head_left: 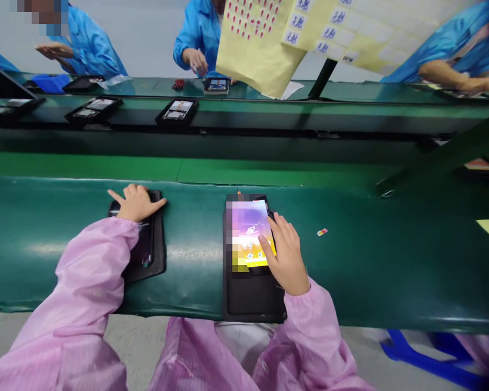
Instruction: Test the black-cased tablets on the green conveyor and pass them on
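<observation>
- On the green conveyor belt (52, 260) directly in front of the person, two phones lie side by side, each in its own black tray.
- The left hand (136, 202) is open and palm down, with the thumb and index finger spread. It rests on the upper part of the dark phone (143, 251), without closing around it.
- The dark phone's screen is unlit where it shows, and its black tray (160, 255) sits flat on the belt.
- The right hand (284, 255) is loosely open with its fingers curved. Its fingertips (261, 240) touch the right side of the lit phone (248, 233), and it is not clearly gripping.
- The lit phone shows a bright purple and yellow screen, partly blurred. It lies at the top of a larger black tray (255, 298).
- A small colored sticker (321, 232) lies on the belt, well to the right of the lit phone.
- Pink sleeves (89, 277) cover both of the person's arms.
- Across the belts, a co-worker in a blue sleeve (199, 41) reaches toward a phone tray (217, 85).
- More black trays (177, 112) sit on the middle belt, and a yellow sheet (256, 43) hangs above them.
</observation>
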The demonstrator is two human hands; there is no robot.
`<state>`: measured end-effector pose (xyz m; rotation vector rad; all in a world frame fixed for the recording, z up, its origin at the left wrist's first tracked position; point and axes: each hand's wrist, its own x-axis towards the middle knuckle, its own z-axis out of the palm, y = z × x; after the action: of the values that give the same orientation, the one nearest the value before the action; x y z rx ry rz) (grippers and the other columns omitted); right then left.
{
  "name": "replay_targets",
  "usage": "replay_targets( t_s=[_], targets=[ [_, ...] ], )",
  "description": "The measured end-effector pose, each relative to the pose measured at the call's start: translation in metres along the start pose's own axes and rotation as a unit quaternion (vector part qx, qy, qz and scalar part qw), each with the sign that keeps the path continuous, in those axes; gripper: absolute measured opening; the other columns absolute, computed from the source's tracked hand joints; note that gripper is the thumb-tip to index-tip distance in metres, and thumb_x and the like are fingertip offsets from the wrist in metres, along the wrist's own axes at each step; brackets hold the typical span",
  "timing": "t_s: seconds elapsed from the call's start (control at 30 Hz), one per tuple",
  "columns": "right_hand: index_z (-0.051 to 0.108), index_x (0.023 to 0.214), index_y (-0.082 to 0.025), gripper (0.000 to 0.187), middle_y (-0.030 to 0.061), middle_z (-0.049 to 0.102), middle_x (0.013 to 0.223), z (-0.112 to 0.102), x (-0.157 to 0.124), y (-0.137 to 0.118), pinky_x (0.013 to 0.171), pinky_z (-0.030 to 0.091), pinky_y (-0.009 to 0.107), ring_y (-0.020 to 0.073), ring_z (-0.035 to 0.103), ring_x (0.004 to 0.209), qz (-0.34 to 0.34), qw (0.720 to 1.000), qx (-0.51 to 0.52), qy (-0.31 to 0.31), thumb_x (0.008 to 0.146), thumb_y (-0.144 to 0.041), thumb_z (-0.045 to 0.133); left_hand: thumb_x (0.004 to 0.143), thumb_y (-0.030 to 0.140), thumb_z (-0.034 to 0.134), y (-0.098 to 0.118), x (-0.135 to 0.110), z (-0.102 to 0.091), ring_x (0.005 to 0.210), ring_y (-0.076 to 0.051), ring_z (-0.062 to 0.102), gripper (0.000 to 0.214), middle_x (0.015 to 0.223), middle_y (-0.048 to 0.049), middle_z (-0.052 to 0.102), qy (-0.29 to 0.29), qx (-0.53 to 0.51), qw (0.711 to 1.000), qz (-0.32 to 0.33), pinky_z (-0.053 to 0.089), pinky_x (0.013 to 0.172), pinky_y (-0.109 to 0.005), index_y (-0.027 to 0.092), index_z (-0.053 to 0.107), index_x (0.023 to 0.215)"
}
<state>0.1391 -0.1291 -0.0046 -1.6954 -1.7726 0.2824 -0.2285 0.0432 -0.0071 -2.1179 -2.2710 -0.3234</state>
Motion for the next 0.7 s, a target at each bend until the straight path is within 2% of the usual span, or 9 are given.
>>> replay_targets(
  t_s=[0.07, 0.13, 0.17, 0.23, 0.3, 0.4, 0.47, 0.6, 0.7],
  targets=[
    [0.043, 0.14, -0.02, 0.054, 0.0113, 0.038, 0.151, 0.0, 0.0, 0.004, 0.115, 0.023, 0.055, 0.0287, 0.031, 0.141, 0.024, 1.0, -0.011, 0.002, 0.095, -0.05, 0.038, 0.081, 0.055, 0.052, 0.039, -0.011, -0.004, 0.13, -0.043, 0.032, 0.068, 0.134, -0.0236, 0.043, 0.04, -0.052, 0.993, 0.095, 0.015, 0.108, -0.064, 0.006, 0.043, 0.127],
    [0.044, 0.14, -0.019, 0.058, 0.0132, 0.038, 0.15, 0.002, -0.011, 0.013, 0.113, 0.025, 0.057, 0.0311, 0.031, 0.14, 0.067, 0.998, -0.016, 0.015, 0.094, -0.054, 0.037, 0.086, 0.055, 0.044, 0.086, -0.023, -0.001, 0.127, -0.035, 0.041, 0.062, 0.133, -0.0196, 0.048, 0.0, -0.165, 0.969, 0.182, 0.026, 0.109, -0.052, 0.01, 0.046, 0.129],
    [0.043, 0.14, -0.018, 0.06, 0.0145, 0.038, 0.15, 0.004, -0.02, 0.017, 0.112, 0.027, 0.058, 0.0324, 0.032, 0.14, 0.091, 0.995, -0.017, 0.022, 0.093, -0.055, 0.038, 0.088, 0.056, 0.039, 0.109, -0.029, 0.003, 0.123, -0.031, 0.047, 0.059, 0.129, -0.0177, 0.053, -0.04, -0.229, 0.953, 0.194, 0.032, 0.107, -0.047, 0.012, 0.049, 0.127],
    [0.04, 0.143, -0.016, 0.064, 0.0174, 0.041, 0.148, 0.008, -0.046, 0.022, 0.11, 0.03, 0.058, 0.0347, 0.036, 0.137, 0.13, 0.991, -0.018, 0.031, 0.092, -0.055, 0.04, 0.09, 0.058, 0.031, 0.149, -0.035, 0.016, 0.113, -0.029, 0.056, 0.058, 0.119, -0.0145, 0.062, -0.118, -0.342, 0.918, 0.163, 0.039, 0.102, -0.042, 0.015, 0.059, 0.117],
    [0.034, 0.146, -0.016, 0.066, 0.0184, 0.042, 0.146, 0.015, -0.075, 0.022, 0.109, 0.03, 0.059, 0.0355, 0.038, 0.135, 0.145, 0.989, -0.014, 0.038, 0.092, -0.053, 0.042, 0.091, 0.061, 0.025, 0.176, -0.035, 0.031, 0.11, -0.028, 0.059, 0.062, 0.113, -0.012, 0.067, -0.164, -0.424, 0.884, 0.105, 0.04, 0.101, -0.041, 0.018, 0.067, 0.105],
    [0.018, 0.152, -0.019, 0.067, 0.0159, 0.036, 0.151, 0.026, -0.108, 0.014, 0.11, 0.026, 0.061, 0.0339, 0.033, 0.139, 0.127, 0.99, -0.017, 0.061, 0.095, -0.047, 0.039, 0.09, 0.066, 0.017, 0.193, -0.034, 0.048, 0.11, -0.028, 0.06, 0.073, 0.108, -0.01, 0.07, -0.156, -0.492, 0.856, 0.028, 0.038, 0.103, -0.041, 0.019, 0.072, 0.096],
    [0.008, 0.153, -0.02, 0.066, 0.0155, 0.031, 0.153, 0.031, -0.115, 0.009, 0.11, 0.023, 0.063, 0.0326, 0.031, 0.14, 0.112, 0.991, -0.03, 0.074, 0.097, -0.044, 0.033, 0.088, 0.069, 0.013, 0.194, -0.036, 0.052, 0.106, -0.028, 0.062, 0.079, 0.103, -0.0097, 0.072, -0.129, -0.52, 0.844, -0.013, 0.039, 0.101, -0.041, 0.018, 0.073, 0.095],
    [0.001, 0.153, -0.021, 0.065, 0.0175, 0.032, 0.152, 0.028, -0.1, 0.016, 0.11, 0.019, 0.065, 0.032, 0.03, 0.141, 0.084, 0.992, -0.055, 0.079, 0.098, -0.042, 0.026, 0.089, 0.067, 0.013, 0.191, -0.051, 0.05, 0.098, -0.027, 0.065, 0.079, 0.098, -0.0094, 0.073, -0.076, -0.566, 0.818, -0.075, 0.044, 0.095, -0.039, 0.016, 0.074, 0.093],
    [0.0, 0.153, -0.023, 0.062, 0.016, 0.03, 0.154, 0.013, -0.08, 0.032, 0.11, 0.015, 0.067, 0.0323, 0.027, 0.142, 0.064, 0.995, -0.051, 0.06, 0.099, -0.043, 0.022, 0.09, 0.064, 0.015, 0.192, -0.061, 0.046, 0.094, -0.025, 0.066, 0.074, 0.099, -0.0084, 0.073, -0.038, -0.6, 0.792, -0.107, 0.048, 0.089, -0.039, 0.017, 0.071, 0.102]
  ],
)
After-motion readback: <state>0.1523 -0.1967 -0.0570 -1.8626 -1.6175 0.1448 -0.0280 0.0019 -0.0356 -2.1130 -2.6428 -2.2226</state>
